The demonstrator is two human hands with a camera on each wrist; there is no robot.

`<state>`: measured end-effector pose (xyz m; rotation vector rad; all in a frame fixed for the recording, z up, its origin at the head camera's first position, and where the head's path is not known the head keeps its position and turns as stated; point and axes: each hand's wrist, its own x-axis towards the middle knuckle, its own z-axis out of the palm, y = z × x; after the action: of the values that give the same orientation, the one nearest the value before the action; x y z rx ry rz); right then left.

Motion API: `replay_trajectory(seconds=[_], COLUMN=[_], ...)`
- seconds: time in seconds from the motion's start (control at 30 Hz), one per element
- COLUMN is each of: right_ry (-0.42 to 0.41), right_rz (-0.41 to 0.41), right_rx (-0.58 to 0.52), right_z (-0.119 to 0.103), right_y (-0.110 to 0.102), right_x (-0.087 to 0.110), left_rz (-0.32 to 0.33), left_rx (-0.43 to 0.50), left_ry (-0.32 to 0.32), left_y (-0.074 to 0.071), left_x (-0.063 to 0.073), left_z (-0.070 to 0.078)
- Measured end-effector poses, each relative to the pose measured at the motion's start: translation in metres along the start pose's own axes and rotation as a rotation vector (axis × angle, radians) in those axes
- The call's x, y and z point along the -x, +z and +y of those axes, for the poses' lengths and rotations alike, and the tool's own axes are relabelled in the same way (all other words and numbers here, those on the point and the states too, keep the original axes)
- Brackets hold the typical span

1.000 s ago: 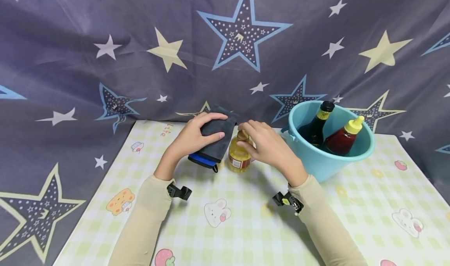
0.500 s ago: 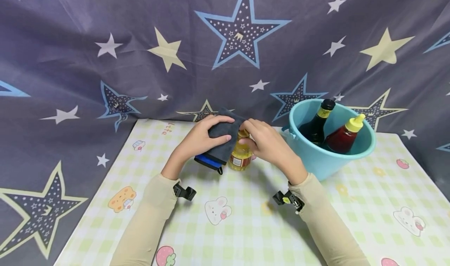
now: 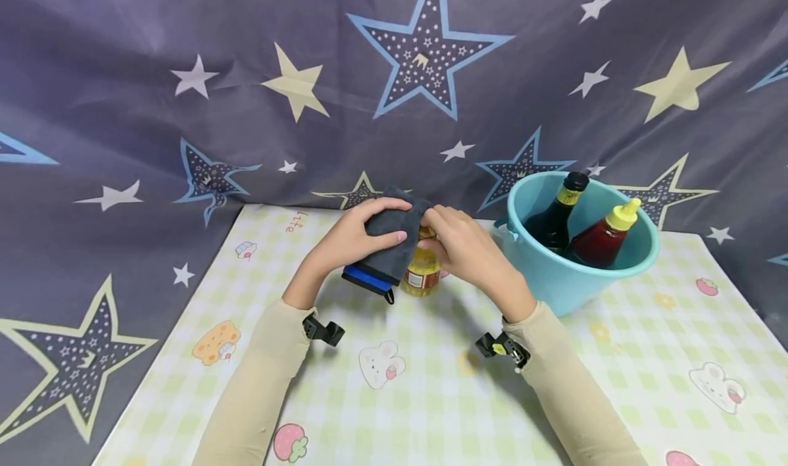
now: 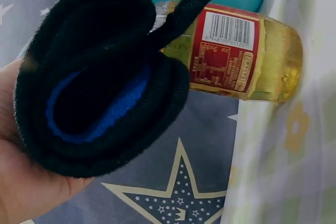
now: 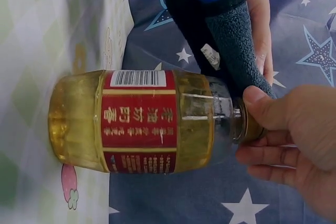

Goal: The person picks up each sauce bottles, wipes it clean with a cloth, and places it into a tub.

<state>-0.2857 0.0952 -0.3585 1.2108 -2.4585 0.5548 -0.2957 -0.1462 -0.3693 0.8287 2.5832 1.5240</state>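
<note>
My left hand (image 3: 347, 241) grips a folded dark grey towel (image 3: 389, 254) with a blue inner layer and a small black loop. In the head view the towel overlaps the left side of a clear bottle of yellow oil (image 3: 421, 280). This bottle stands upright on the table and has a red label (image 5: 139, 121) with a barcode. My right hand (image 3: 470, 254) holds the bottle by its gold-brown cap (image 5: 253, 121), thumb on one side and fingers on the other. A corner of the towel lies close beside the cap and my right thumb in the right wrist view.
Right of my hands stands a light blue bucket (image 3: 566, 291). It holds a dark bottle with a black cap (image 3: 557, 216) and a red sauce bottle with a yellow nozzle cap (image 3: 600, 243). A star-patterned curtain (image 3: 246, 144) hangs behind the checked tablecloth (image 3: 431, 411).
My left hand has moved the towel to the right, up against the oil bottle's neck, so it covers part of the bottle. My right hand has stayed at the cap.
</note>
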Motion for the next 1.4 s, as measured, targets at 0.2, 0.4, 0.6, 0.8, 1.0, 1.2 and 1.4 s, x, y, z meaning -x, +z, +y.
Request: replay_trajectory(seconds=[0.2, 0.4, 0.6, 0.8, 1.0, 1.2, 1.4], right_ry=[0.018, 0.014, 0.006, 0.003, 0.013, 0.013, 0.02], right_rz=[-0.016, -0.042, -0.014, 0.001, -0.004, 0.01, 0.025], right_rx=[-0.023, -0.045, -0.043, -0.029, -0.042, -0.042, -0.042], right_z=[0.007, 0.006, 0.004, 0.002, -0.001, 0.0, -0.001], right_y=[-0.001, 0.001, 0.001, -0.001, 0.0, 0.002, 0.003], right_x=[-0.002, 0.001, 0.002, -0.002, -0.002, 0.0, 0.0], left_rz=[-0.049, -0.088, -0.076, -0.049, -0.068, -0.118, -0.161], left_rx=[0.019, 0.066, 0.047, 0.004, -0.014, -0.062, -0.083], left_ry=[0.008, -0.017, 0.01, -0.012, -0.019, -0.008, -0.017], left_y=[0.001, 0.003, 0.005, 0.003, 0.001, -0.003, -0.007], left_x=[-0.014, -0.012, -0.009, -0.007, -0.004, -0.003, -0.005], left_z=[-0.002, -0.007, -0.008, -0.005, -0.004, -0.005, -0.008])
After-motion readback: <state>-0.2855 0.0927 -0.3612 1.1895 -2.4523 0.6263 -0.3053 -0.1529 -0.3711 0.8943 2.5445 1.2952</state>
